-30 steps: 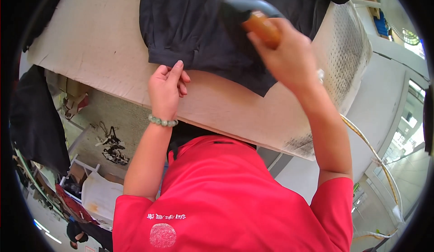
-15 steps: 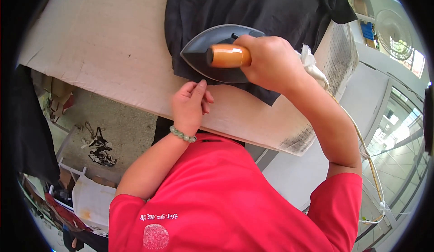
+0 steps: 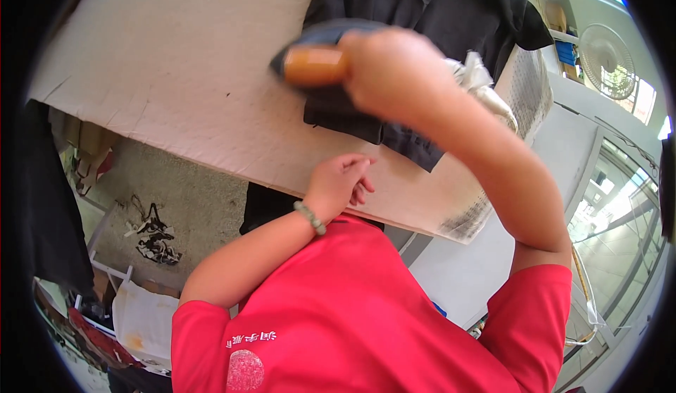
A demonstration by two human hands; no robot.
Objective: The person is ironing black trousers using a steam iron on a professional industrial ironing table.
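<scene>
My right hand [image 3: 398, 69], blurred by motion, is wrapped round the orange wooden handle [image 3: 315, 65] of a clothes iron [image 3: 282, 60]. The iron's dark pointed tip reaches past the left edge of a black garment [image 3: 422, 5] on the padded table. My hand hides part of the iron, so I cannot tell whether its base touches the cloth. Close to the table's near edge, my left hand [image 3: 341, 182] hangs loosely with fingers half curled and thumb apart, holding nothing. It is below the garment's near edge and apart from it.
The pale padded table [image 3: 169, 55] has a scorched near right corner. A white cloth [image 3: 486, 94] lies beside my right wrist. A cord [image 3: 584, 287] hangs at the right, below a fan [image 3: 607, 62]. Dark cloth [image 3: 53, 196] hangs at the left; scraps [image 3: 156, 238] lie on the floor.
The iron has moved left and away from me in my right hand. The garment's left edge has shifted right. My left hand has moved right and nearer to my body.
</scene>
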